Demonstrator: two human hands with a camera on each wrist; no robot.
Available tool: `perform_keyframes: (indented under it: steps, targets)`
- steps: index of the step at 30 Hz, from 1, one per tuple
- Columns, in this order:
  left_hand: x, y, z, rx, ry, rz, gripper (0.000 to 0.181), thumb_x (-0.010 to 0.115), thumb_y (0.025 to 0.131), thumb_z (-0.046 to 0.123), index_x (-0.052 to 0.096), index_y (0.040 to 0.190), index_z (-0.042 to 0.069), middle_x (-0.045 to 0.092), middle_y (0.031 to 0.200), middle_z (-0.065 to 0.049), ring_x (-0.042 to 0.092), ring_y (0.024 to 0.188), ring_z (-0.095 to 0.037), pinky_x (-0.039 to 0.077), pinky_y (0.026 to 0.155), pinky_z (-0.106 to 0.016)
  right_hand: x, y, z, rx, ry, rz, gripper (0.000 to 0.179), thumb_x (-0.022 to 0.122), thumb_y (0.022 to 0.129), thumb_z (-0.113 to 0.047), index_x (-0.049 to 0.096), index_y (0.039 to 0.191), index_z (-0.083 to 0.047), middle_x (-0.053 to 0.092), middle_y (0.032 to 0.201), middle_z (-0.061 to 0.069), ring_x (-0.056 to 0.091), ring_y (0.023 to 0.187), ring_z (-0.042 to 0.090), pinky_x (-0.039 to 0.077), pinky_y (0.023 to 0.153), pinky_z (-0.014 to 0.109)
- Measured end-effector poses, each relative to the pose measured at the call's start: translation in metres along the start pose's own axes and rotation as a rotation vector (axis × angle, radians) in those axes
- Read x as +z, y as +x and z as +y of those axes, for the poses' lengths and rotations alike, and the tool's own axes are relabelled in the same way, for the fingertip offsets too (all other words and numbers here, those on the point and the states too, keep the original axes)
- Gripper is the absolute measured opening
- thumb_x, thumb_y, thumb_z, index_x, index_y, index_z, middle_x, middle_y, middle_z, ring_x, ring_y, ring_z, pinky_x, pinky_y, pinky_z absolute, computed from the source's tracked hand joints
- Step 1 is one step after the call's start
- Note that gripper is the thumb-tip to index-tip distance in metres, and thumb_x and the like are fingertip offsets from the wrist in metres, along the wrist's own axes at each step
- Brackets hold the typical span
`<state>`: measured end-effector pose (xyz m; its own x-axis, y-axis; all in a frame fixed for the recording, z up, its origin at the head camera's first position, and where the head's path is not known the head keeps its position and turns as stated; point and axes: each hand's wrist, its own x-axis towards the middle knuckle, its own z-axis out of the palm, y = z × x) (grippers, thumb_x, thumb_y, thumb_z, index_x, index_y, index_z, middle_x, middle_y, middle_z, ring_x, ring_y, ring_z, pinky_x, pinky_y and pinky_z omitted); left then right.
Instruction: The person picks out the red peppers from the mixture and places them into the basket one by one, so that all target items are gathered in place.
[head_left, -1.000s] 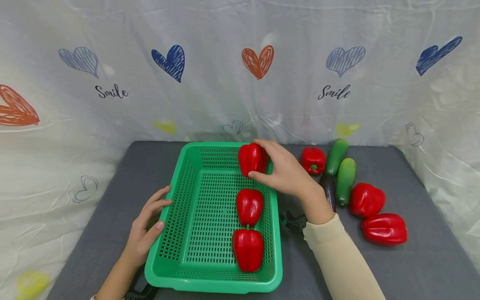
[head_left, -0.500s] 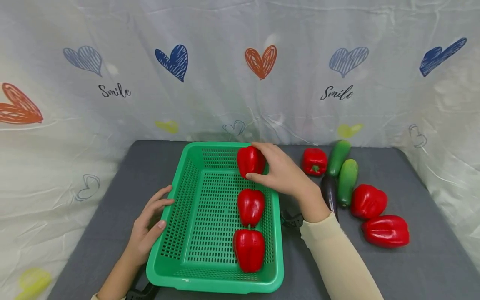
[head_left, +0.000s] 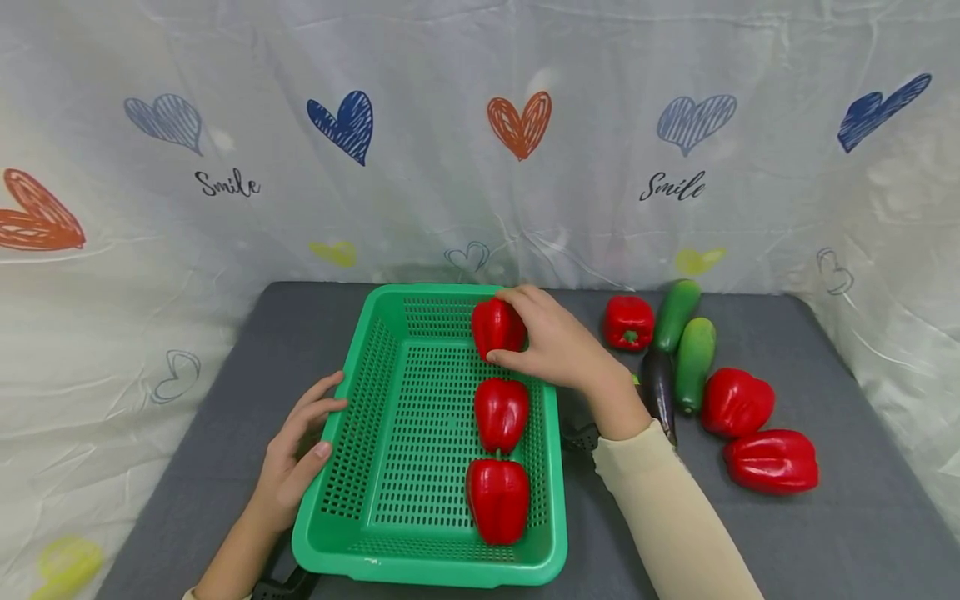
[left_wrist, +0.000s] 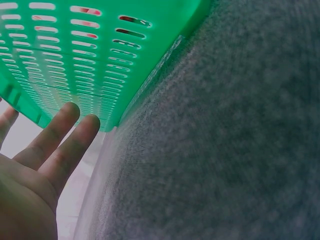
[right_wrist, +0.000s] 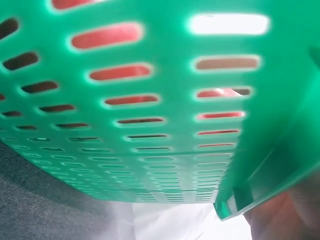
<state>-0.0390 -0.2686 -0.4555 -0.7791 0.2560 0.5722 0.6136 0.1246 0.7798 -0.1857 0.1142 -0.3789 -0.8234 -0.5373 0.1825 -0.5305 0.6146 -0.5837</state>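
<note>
My right hand (head_left: 558, 337) grips a red bell pepper (head_left: 495, 327) in the far right corner of a green plastic basket (head_left: 428, 570), thumb on the near side and fingers over the top. Two more red bell peppers, a middle one (head_left: 501, 414) and a near one (head_left: 498, 502), lie in a row below it along the basket's right side. At the left rim rests my left hand (head_left: 288, 467), its fingertips on the edge. The left wrist view shows its extended fingers (left_wrist: 75, 150) beside the slotted basket wall (left_wrist: 60, 65).
Right of the basket lie a red bell pepper (head_left: 628, 322), two green cucumbers (head_left: 695, 362), a dark eggplant (head_left: 658, 392) and two further red bell peppers (head_left: 771, 462). They sit on a grey cloth-covered table (head_left: 847, 533). A white printed curtain (head_left: 420, 200) hangs behind.
My right hand has shifted the bell pepper slightly left and nearer, down into the basket's corner. My left hand stays at the rim.
</note>
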Motion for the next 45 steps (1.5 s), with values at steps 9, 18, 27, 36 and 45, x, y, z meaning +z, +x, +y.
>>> perform_keyframes:
  steps: [9, 18, 27, 36, 45]
  targets:
    - [0.0, -0.001, -0.001, 0.002, -0.006, 0.003, 0.045, 0.047, 0.1, -0.012, 0.053, 0.144, -0.019, 0.034, 0.167, -0.036, 0.035, 0.159, -0.037, 0.033, 0.122, -0.031, 0.003, 0.0, 0.001, 0.002, 0.006, -0.012, 0.086, 0.09, 0.087, -0.034, 0.054, 0.157, -0.002, 0.057, 0.15, 0.009, 0.055, 0.133, 0.027, 0.058, 0.1, 0.05]
    - [-0.001, -0.002, -0.004, 0.004, 0.006, 0.003, 0.044, 0.047, 0.101, -0.011, 0.053, 0.144, -0.018, 0.035, 0.167, -0.036, 0.035, 0.159, -0.038, 0.034, 0.121, -0.031, 0.007, -0.001, 0.004, 0.003, -0.01, -0.035, 0.085, 0.092, 0.086, -0.033, 0.056, 0.158, -0.008, 0.056, 0.151, 0.008, 0.053, 0.135, 0.027, 0.061, 0.095, 0.047]
    - [0.0, -0.003, -0.003, 0.0, 0.002, 0.002, 0.045, 0.047, 0.101, -0.012, 0.053, 0.144, -0.018, 0.035, 0.167, -0.036, 0.035, 0.159, -0.037, 0.033, 0.122, -0.031, 0.01, -0.001, 0.004, 0.001, -0.016, -0.041, 0.087, 0.094, 0.084, -0.031, 0.056, 0.157, -0.003, 0.055, 0.156, 0.009, 0.052, 0.139, 0.029, 0.06, 0.098, 0.051]
    - [0.0, -0.003, -0.005, -0.007, 0.001, 0.0, 0.045, 0.047, 0.101, -0.012, 0.053, 0.145, -0.018, 0.034, 0.167, -0.037, 0.034, 0.16, -0.038, 0.033, 0.122, -0.031, 0.012, -0.003, 0.003, -0.023, -0.056, -0.063, 0.08, 0.092, 0.087, -0.028, 0.059, 0.156, -0.003, 0.057, 0.153, 0.011, 0.053, 0.138, 0.031, 0.058, 0.1, 0.049]
    - [0.001, -0.002, -0.005, 0.018, -0.01, 0.005, 0.044, 0.046, 0.101, -0.012, 0.053, 0.144, -0.019, 0.035, 0.166, -0.037, 0.035, 0.159, -0.038, 0.033, 0.123, -0.032, 0.012, -0.001, -0.001, -0.035, -0.136, -0.081, 0.079, 0.091, 0.088, -0.032, 0.06, 0.156, -0.006, 0.057, 0.154, 0.011, 0.051, 0.141, 0.032, 0.054, 0.107, 0.052]
